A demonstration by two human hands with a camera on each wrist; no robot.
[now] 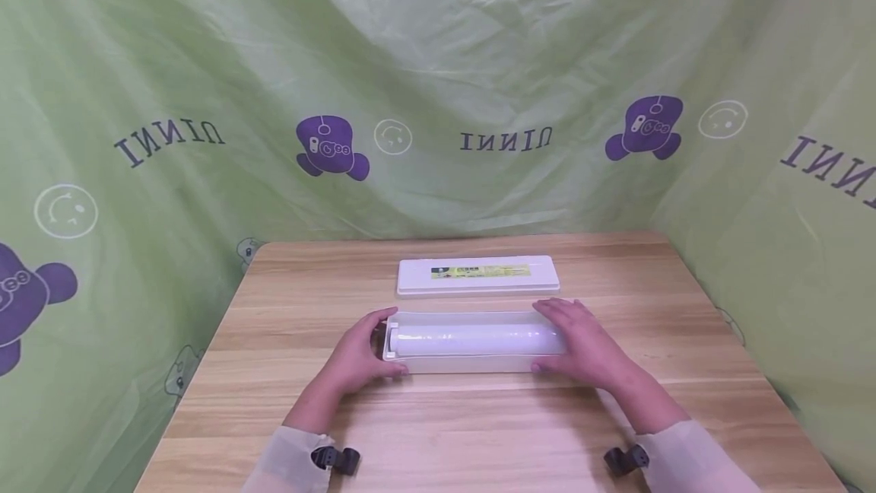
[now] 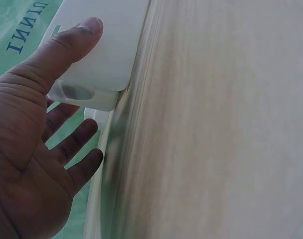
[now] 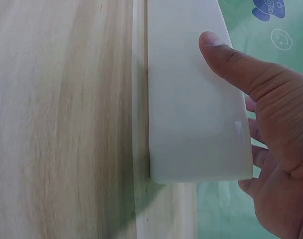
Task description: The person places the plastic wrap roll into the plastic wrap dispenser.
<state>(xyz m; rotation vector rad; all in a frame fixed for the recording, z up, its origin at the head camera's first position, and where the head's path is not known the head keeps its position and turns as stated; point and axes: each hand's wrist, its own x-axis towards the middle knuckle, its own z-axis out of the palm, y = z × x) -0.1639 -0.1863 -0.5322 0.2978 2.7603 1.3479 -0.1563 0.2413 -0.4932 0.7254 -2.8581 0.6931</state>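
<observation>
Pale sleeve [image 1: 290, 462] nearest, at seven o'clock; the left hand [image 1: 354, 356] grips the nine-o'clock end of the white box [image 1: 472, 364]. It holds a roll [image 1: 472, 341]; at twelve, a labelled lid [image 1: 479, 285] lies on the counter [image 1: 465, 432]. The right hand [image 1: 583, 345] grips the box's three-o'clock end.

Right hand [image 3: 286, 134] grips white box [image 3: 194, 109]

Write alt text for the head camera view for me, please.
The left hand and right hand hold opposite ends of an open white box with a roll inside. Behind it, a labelled lid lies on a wooden table.
</observation>
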